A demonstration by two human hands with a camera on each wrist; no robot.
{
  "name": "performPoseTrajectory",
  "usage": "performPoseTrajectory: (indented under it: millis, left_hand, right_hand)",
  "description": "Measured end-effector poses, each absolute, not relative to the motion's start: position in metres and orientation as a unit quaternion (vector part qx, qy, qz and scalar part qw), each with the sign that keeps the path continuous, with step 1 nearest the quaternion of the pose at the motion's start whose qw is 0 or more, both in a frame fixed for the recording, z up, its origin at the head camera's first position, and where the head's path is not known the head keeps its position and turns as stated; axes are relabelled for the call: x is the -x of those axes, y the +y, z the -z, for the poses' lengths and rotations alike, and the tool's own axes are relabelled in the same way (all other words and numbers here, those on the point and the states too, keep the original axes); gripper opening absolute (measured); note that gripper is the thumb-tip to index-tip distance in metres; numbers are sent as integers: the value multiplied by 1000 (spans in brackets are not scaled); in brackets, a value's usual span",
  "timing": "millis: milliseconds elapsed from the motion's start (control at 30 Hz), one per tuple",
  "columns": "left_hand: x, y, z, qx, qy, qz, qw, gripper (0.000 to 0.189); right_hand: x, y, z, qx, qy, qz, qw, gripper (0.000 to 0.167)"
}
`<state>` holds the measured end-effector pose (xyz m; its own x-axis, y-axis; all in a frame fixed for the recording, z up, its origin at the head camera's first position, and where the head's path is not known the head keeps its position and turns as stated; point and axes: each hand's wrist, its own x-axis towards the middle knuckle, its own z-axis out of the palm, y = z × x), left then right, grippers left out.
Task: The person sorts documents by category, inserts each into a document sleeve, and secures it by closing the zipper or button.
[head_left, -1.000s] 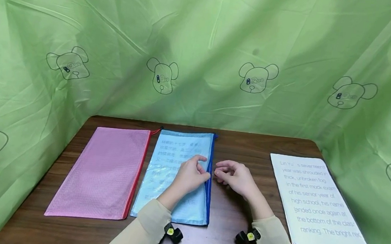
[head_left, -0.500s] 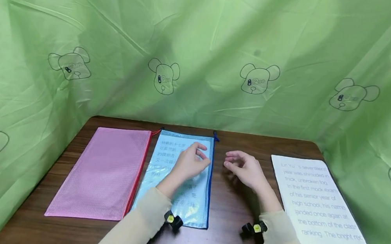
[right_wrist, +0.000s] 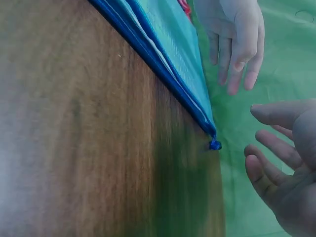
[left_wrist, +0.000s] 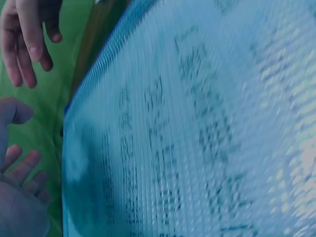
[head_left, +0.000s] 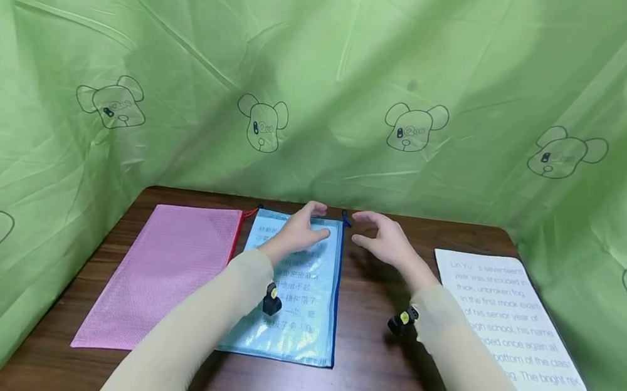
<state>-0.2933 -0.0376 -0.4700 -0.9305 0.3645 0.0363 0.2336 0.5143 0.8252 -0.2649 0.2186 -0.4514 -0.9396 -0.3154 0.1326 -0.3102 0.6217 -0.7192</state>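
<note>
A blue mesh zipper pouch (head_left: 299, 339) lies flat on the table, printed paper showing through it. Along its right edge runs a dark blue zipper (right_wrist: 168, 79), which ends in a blue pull tab (right_wrist: 215, 144) at the far corner. Over the pouch's upper part hovers my left hand (head_left: 300, 231), its fingers loosely bent and holding nothing. Just right of the pouch's far right corner my right hand (head_left: 387, 240) is raised above the table, thumb and fingers apart. Both hands also appear in the two wrist views, with nothing between their fingers.
A pink mesh zipper pouch (head_left: 170, 270) with a red zipper lies left of the blue one. On the right is a stack of white printed paper (head_left: 526, 342). The brown wooden table (head_left: 364, 376) ends at a green curtain (head_left: 324, 83) behind.
Both hands have moved away from the person, toward the far edge of the blue pouch. The pouch's right edge, where the zipper runs, now lies straighter and flatter.
</note>
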Motion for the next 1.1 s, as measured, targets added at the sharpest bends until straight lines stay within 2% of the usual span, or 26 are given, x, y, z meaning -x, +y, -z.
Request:
performPoseTrajectory:
  millis: [367, 667, 1100]
  left_hand:
    - [313, -47, 485, -187, 876, -435, 87, 71]
    - [312, -45, 496, -171, 883, -426, 97, 76]
    - [307, -35, 494, -201, 901, -377, 78, 71]
  right_hand:
    - [294, 213, 476, 161, 899, 408, 12, 57]
    - [299, 213, 497, 156, 907, 390, 2, 58]
    - [298, 206, 505, 163, 897, 411, 3, 48]
